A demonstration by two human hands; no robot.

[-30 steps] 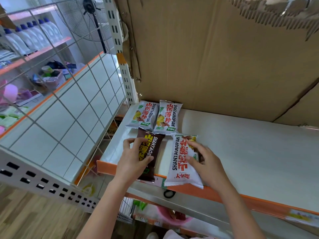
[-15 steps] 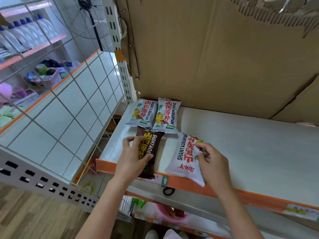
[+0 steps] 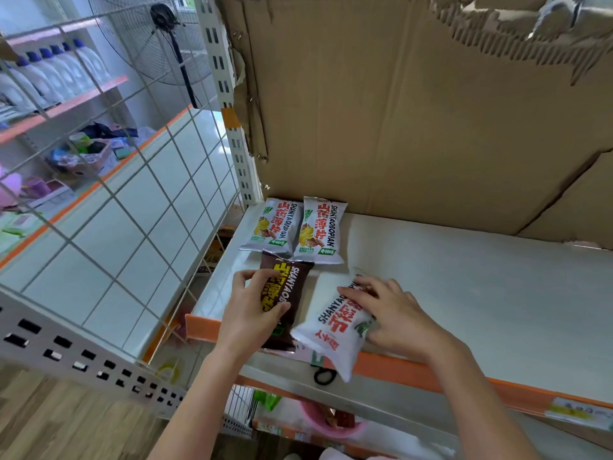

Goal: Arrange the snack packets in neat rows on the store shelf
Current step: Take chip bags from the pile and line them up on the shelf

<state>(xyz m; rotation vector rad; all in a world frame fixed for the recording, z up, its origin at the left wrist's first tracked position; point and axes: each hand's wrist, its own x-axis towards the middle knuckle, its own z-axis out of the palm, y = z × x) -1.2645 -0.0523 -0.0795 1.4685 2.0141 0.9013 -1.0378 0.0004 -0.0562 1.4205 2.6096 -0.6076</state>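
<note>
Torn cardboard backing (image 3: 414, 121), wire grid panel (image 3: 109, 180), standing fan (image 3: 166, 38), wood floor (image 3: 49, 423)

Non-task stuff in view
Torn cardboard sheet (image 3: 414, 111) at 12 o'clock; pedestal fan (image 3: 166, 38) at 11; wire grid panel (image 3: 109, 180) at 9, w/ detergent bottles (image 3: 49, 74) at 10; pink basin (image 3: 318, 423) at 6.
</note>
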